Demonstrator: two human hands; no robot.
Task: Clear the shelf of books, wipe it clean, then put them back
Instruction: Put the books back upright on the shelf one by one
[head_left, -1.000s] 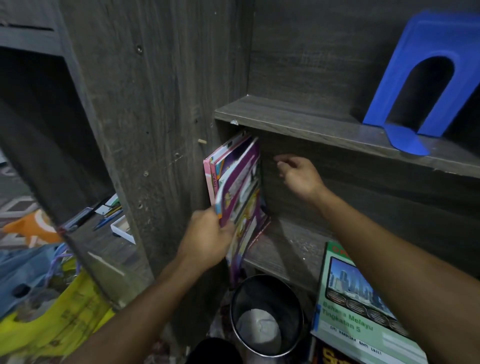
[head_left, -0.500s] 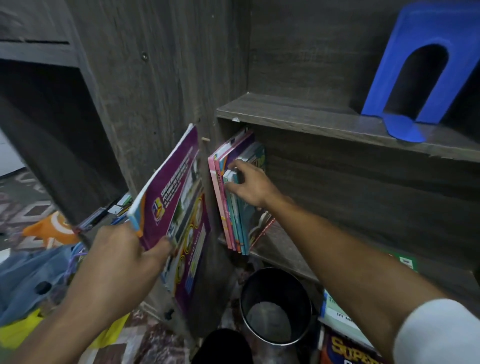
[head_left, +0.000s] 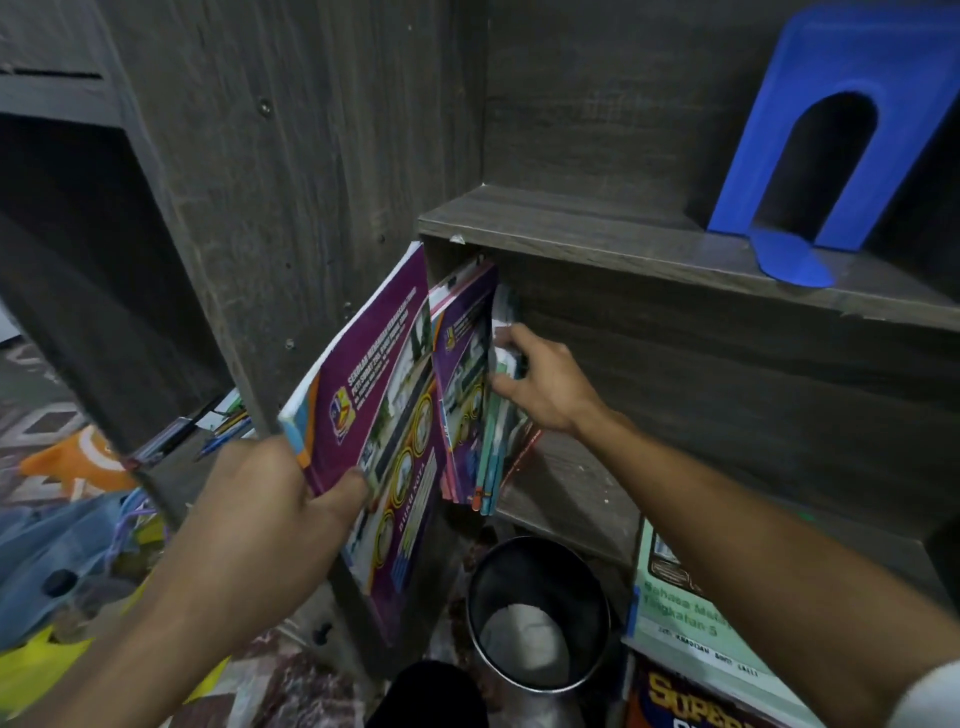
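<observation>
Left hand (head_left: 260, 512) grips a purple book (head_left: 371, 415) by its lower corner, tilted, just left of the lower shelf (head_left: 566, 483) opening. Right hand (head_left: 545, 387) curls its fingers round the upright book stack (head_left: 480, 395) at the shelf's left end. Blue bookend (head_left: 826, 140) stands on the shelf above.

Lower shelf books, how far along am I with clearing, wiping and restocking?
Early on. Done: a green textbook lies below the shelf. In hand: the left hand grips purple softcover books outside it, the right hand grips the upright row of thin books inside. Left: that row, wiping the speckled grey wooden shelf board, restocking.
</observation>
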